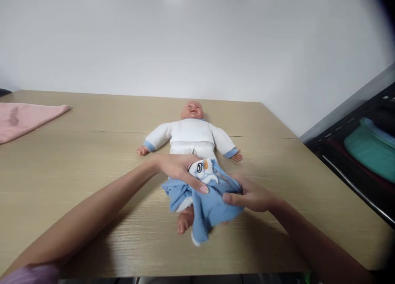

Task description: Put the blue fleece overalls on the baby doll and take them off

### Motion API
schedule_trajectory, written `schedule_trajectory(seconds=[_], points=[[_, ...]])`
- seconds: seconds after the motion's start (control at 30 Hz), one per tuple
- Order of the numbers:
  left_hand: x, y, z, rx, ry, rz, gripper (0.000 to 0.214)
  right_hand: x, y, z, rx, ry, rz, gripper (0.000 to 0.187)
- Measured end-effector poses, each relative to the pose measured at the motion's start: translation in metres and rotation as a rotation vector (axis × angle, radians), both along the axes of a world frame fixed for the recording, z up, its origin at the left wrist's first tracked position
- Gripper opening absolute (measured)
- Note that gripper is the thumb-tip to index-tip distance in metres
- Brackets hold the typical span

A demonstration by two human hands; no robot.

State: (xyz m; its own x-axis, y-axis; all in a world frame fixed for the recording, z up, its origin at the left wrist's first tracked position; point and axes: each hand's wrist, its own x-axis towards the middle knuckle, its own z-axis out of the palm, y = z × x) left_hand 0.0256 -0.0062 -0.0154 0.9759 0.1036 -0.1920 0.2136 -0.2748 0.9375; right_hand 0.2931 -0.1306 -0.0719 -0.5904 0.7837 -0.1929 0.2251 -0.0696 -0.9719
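Note:
A baby doll (192,131) lies on its back on the table, head away from me, in a white top with blue cuffs and white bottoms. Over its lower legs a blue cloth garment (212,210) is bunched, with an embroidered cartoon face on a white patch. My left hand (182,173) grips the garment from the left, thumb across its front. On the right side my right hand (254,193) pinches it, thumb on top. One bare doll foot (185,221) pokes out below the cloth. The garment covers most of the doll's legs, and its exact type cannot be told.
At the far left of the wooden table (108,177) lies a pink cloth (27,117). A white wall (154,49) rises behind. Beyond the right table edge stands a dark rack (339,152) holding a teal item (370,150). The table's front edge is close to me.

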Motion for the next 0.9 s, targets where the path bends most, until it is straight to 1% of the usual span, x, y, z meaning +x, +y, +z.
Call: schedule_trajectory(seconds=[0.03, 0.1, 0.17, 0.3, 0.33, 0.4, 0.5, 0.57, 0.67, 0.73, 0.77, 0.83, 0.9], points=[[0.0, 0.0, 0.0, -0.002, -0.009, 0.011, 0.029, 0.001, -0.002, 0.001, -0.02, 0.023, 0.042, 0.045], [-0.001, 0.0, -0.001, -0.014, -0.028, 0.032, 0.028, 0.002, -0.004, 0.002, -0.028, 0.068, 0.045, 0.042], [-0.002, 0.0, -0.001, -0.053, -0.032, 0.026, 0.026, 0.004, -0.004, 0.0, -0.01, 0.11, -0.022, 0.041], [-0.003, 0.001, -0.003, -0.116, 0.027, -0.071, 0.028, 0.013, 0.0, -0.011, 0.087, 0.14, -0.209, 0.041], [-0.003, 0.002, -0.004, -0.107, 0.048, -0.077, 0.028, 0.015, 0.001, -0.013, 0.094, 0.143, -0.228, 0.041], [-0.002, 0.002, -0.005, -0.084, 0.081, -0.046, 0.031, 0.017, 0.002, -0.015, 0.076, 0.165, -0.234, 0.043], [0.0, 0.003, -0.006, -0.065, 0.102, -0.011, 0.035, 0.017, 0.001, -0.012, 0.046, 0.186, -0.216, 0.047], [0.001, 0.003, -0.007, -0.059, 0.098, -0.045, 0.033, 0.015, 0.0, -0.007, 0.016, 0.168, -0.173, 0.048], [0.002, 0.003, -0.008, -0.074, 0.108, -0.13, 0.031, 0.008, -0.002, 0.002, -0.062, 0.133, -0.01, 0.053], [0.003, 0.001, -0.008, -0.091, 0.115, -0.166, 0.031, 0.002, -0.004, 0.007, -0.053, 0.084, 0.088, 0.053], [0.003, 0.0, -0.007, -0.095, 0.107, -0.177, 0.03, 0.0, -0.004, 0.009, -0.031, 0.058, 0.111, 0.051], [0.004, -0.001, -0.005, -0.087, 0.082, -0.184, 0.028, -0.004, -0.006, 0.011, 0.003, 0.023, 0.132, 0.04], [0.004, -0.002, -0.004, -0.078, 0.069, -0.194, 0.028, -0.005, -0.007, 0.01, 0.019, 0.048, 0.139, 0.031]])
